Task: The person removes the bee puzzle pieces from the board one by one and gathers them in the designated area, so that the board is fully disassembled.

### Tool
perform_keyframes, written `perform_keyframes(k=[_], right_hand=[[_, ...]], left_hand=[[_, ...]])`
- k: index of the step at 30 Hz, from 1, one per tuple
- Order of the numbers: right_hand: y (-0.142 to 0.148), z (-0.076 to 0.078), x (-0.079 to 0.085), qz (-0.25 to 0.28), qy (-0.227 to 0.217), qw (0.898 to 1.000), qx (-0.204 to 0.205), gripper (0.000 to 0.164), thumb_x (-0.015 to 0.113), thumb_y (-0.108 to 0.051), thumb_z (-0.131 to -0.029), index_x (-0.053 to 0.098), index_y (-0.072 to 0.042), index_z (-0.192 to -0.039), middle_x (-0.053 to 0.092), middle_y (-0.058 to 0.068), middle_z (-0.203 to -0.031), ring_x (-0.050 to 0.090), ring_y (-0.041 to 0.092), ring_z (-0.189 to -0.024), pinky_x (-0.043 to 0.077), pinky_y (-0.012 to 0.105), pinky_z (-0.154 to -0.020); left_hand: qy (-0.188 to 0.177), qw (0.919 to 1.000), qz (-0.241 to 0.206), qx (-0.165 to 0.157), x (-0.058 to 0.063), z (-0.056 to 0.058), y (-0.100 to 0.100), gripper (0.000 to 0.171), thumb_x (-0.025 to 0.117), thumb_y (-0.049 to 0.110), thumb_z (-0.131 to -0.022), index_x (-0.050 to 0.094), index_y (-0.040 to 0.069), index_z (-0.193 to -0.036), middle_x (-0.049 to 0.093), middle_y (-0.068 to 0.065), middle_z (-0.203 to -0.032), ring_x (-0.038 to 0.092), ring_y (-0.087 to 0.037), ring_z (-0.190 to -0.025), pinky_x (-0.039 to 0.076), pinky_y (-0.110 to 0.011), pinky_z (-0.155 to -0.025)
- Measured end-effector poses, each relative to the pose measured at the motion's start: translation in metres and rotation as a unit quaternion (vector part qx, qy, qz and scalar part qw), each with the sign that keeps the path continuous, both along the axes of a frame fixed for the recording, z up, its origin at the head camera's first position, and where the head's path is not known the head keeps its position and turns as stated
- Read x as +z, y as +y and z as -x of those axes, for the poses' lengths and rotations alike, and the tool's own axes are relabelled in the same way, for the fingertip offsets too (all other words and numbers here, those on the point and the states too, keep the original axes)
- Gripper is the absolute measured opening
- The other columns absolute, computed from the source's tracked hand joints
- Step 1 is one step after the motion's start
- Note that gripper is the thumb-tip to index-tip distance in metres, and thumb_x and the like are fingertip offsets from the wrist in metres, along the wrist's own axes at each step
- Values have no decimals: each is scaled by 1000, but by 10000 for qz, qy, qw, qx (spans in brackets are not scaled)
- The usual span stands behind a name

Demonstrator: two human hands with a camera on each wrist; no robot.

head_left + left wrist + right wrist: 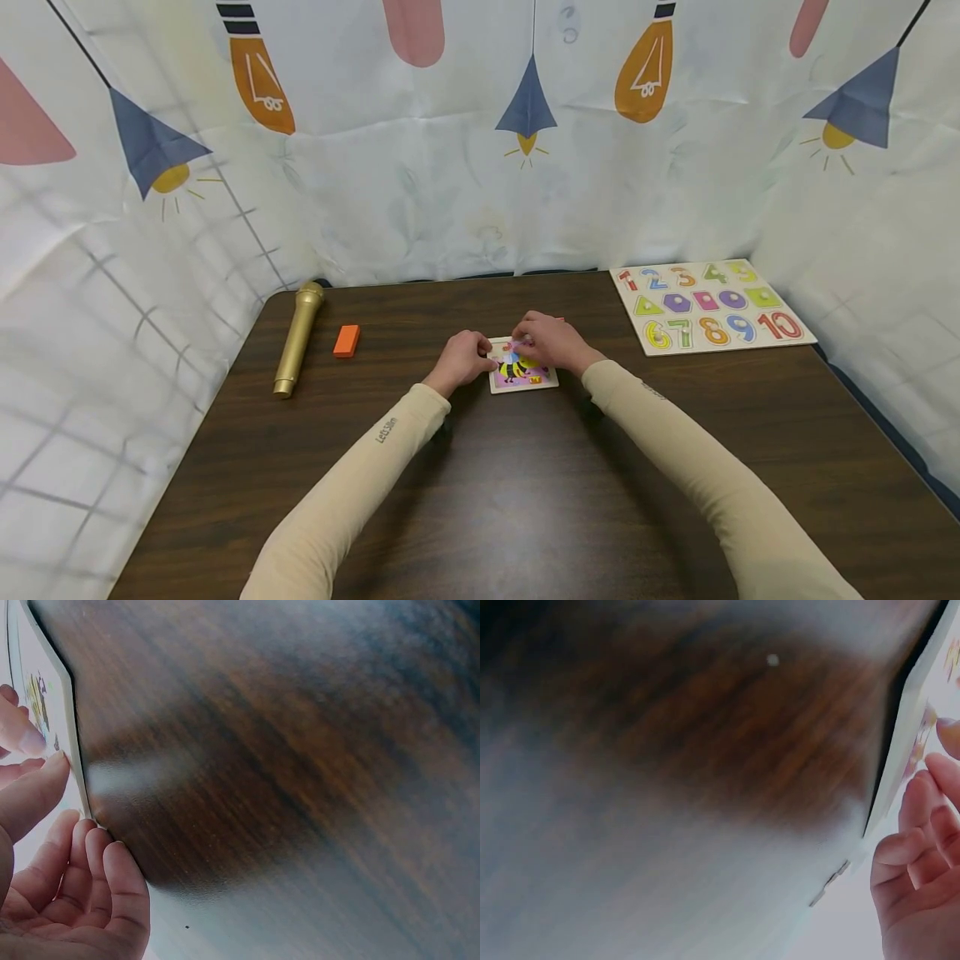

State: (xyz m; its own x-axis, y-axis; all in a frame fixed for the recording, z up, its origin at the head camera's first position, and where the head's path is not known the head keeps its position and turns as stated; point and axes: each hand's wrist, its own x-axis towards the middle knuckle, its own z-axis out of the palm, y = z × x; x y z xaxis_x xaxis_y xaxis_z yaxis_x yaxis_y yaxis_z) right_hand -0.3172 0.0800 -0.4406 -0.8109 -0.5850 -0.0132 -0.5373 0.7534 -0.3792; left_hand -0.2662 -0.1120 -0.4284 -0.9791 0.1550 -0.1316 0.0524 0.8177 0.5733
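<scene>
A small square puzzle board (523,386) with a cartoon bee (513,370) on a pink ground lies flat on the dark table. My left hand (459,362) pinches its left edge, the thumb over the face and the fingers along the side. In the left wrist view the left thumb (45,791) rests at the board's rim. Over the upper part of the board, my right hand (553,340) has its fingers curled down, with thumb and fingertips at a colourful puzzle piece (919,746). The right hand hides much of that piece and the board's top right corner.
A gold microphone (298,340) and an orange block (347,341) lie to the left. At the back right is a large number-and-shape puzzle board (697,302). A small red thing (560,319) shows behind the right hand. Printed curtains (450,192) hang behind the table (480,500).
</scene>
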Motion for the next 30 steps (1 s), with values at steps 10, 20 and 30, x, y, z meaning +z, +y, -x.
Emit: perform_keyframes(k=[10,20,30], right_hand=[[-7,2,-2,386,-156,9985,349,20,68,-26,-93,73,-12,-106,60,4,-107,56,19,-91,49,34,-89],[-15,1,0,535,-227,9980,247,13,69,-22,-92,73,-11,-99,59,3,-100,53,18,-90,49,33,-86],[-20,0,3,307,-299,9987,292,11,65,-19,-95,68,-9,-98,53,5,-102,52,18,-86,49,32,-82]], left_hand=[[24,10000,35,-5,-1,0,-1,32,77,16,-85,68,-1,-110,63,-12,-106,55,-24,-95,48,-37,-91],[17,10000,-31,-5,-1,0,0,33,77,15,-84,68,-1,-111,63,-12,-107,55,-25,-94,48,-38,-90],[17,10000,-12,-36,0,0,0,33,77,15,-84,68,-1,-111,64,-12,-106,56,-24,-93,49,-37,-90]])
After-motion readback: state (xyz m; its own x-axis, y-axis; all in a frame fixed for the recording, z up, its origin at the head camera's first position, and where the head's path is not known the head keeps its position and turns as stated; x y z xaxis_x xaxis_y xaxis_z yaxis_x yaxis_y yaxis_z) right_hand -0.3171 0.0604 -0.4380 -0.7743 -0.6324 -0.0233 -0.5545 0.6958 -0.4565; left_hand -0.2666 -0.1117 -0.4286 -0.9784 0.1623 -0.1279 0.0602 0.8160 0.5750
